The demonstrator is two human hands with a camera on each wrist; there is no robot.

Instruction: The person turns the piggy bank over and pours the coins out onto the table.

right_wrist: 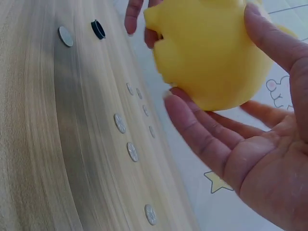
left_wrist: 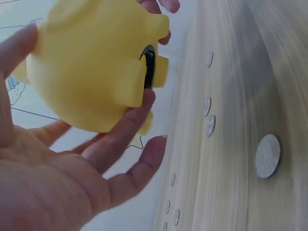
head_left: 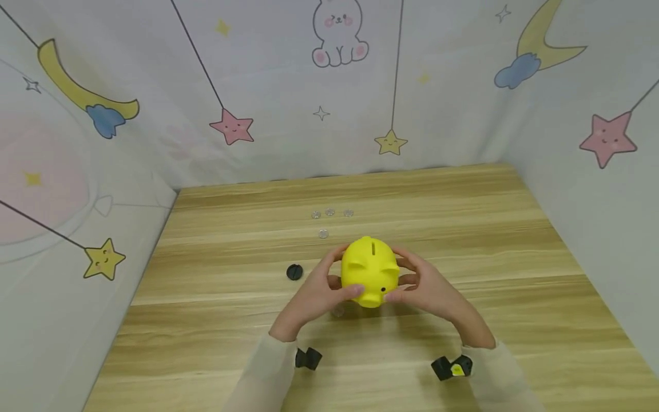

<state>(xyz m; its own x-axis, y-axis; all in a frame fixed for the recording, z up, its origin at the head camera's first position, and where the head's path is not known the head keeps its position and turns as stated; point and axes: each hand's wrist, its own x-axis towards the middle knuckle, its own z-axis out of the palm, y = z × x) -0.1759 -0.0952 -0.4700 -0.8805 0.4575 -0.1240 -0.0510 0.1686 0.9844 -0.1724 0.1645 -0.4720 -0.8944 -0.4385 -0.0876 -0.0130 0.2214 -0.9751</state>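
A yellow piggy bank (head_left: pixel 370 269) is held between both hands, lifted off the table, its slotted back facing up and its snout towards the person. My left hand (head_left: pixel 321 292) grips one side, the thumb near the snout; fingers reach beneath, beside a dark round opening (left_wrist: pixel 149 67) in the belly. On the other side my right hand (head_left: pixel 432 289) grips it with thumb in front and fingers spread round the body. A black round plug (head_left: pixel 294 272) lies on the table to the left. One coin (head_left: pixel 337 311) lies below the left hand.
Several silver coins (head_left: pixel 330 212) lie on the wooden table (head_left: pixel 231 229) beyond the piggy bank. More coins (right_wrist: pixel 132 151) show in the right wrist view. Pale curtains (head_left: pixel 283 137) printed with stars and moons enclose the table at the back and sides.
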